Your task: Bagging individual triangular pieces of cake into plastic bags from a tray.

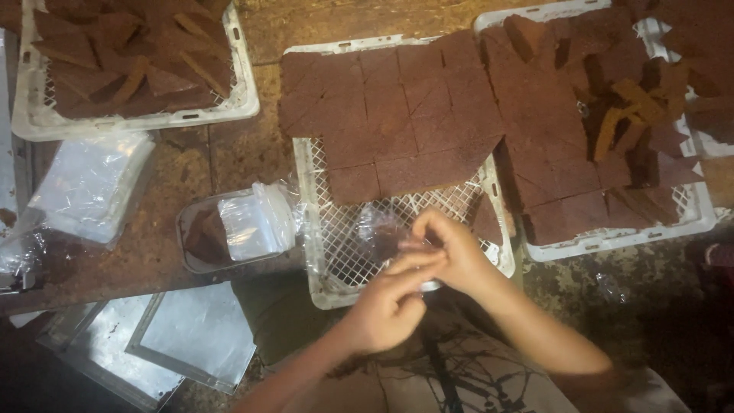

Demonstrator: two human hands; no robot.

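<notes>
Head view looks straight down on a brown worktop (pixel 229 145) with white lattice trays of dark brown cake. Far to the left of the hands and further away, one tray (pixel 30 115) holds loose triangular pieces in a heap. Nearer, still left of the hands, lies a stack of clear plastic bags (pixel 92 183), and just left of the hands a small dish (pixel 200 237) carries a bagged brown piece (pixel 256 222), which looks like a finished wrap.

Directly beyond the hands sits the middle tray (pixel 336 252). Its far part is covered by a scored slab of cake (pixel 390 115), while the near part is bare lattice, so some pieces appear to have been taken already and most of the slab is left.

The left hand (pixel 390 302) comes up from below with its forearm angled up and rightward, fingers curled and pinching the edge of a clear bag (pixel 382 229). The right hand (pixel 451 248) reaches in from the lower right, wrist bent, thumb and fingers pinching the same bag, which hangs over the tray's near edge. Whether a piece is inside the bag I cannot tell; it is blurred.

Right of the hands a third tray (pixel 612 241) holds more cut squares and jumbled offcuts (pixel 634 107), untouched by either hand.
</notes>
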